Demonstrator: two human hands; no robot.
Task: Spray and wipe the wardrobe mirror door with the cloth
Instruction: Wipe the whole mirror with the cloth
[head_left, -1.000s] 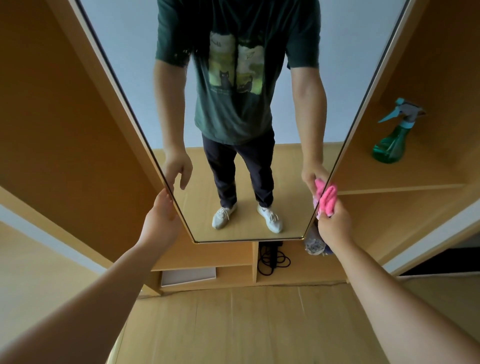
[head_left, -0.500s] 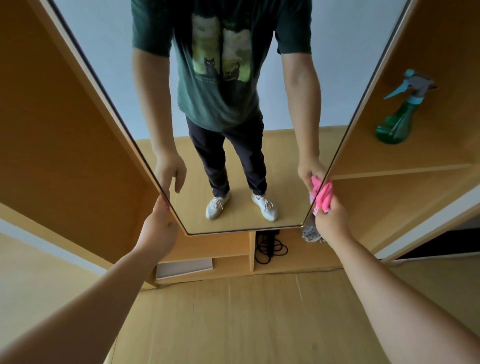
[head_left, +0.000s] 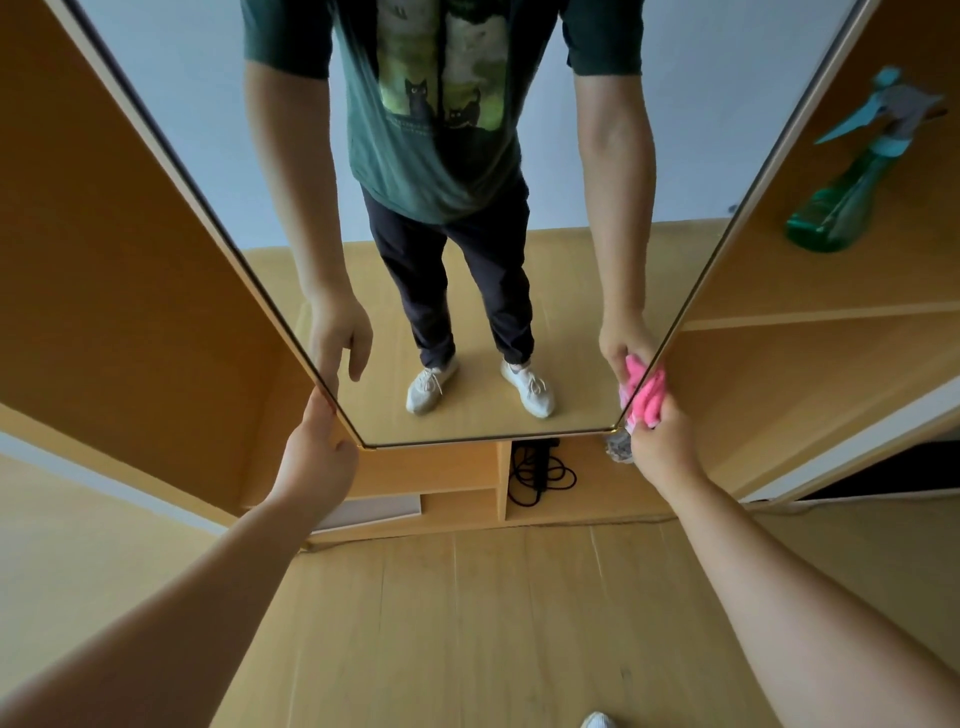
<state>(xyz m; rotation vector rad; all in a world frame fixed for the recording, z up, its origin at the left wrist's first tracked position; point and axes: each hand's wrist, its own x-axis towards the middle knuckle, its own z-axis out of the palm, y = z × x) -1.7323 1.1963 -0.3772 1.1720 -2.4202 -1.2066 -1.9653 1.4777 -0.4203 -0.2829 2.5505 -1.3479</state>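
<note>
A green spray bottle (head_left: 844, 200) is seen standing on the wooden shelf (head_left: 810, 291). A black coiled cable (head_left: 540, 470) is stored in a low compartment (head_left: 582, 499).

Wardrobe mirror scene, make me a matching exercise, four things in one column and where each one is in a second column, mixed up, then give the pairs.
Things:
1. pink cloth
2. spray bottle
3. black cable
4. left hand

Places:
A. in the low compartment under the mirror door
B. at the mirror's lower left edge
C. on the shelf to the right of the mirror
D. gripped in the right hand at the mirror's lower right edge

Pairs: 1-D, 2-C, 3-A, 4-B
</note>
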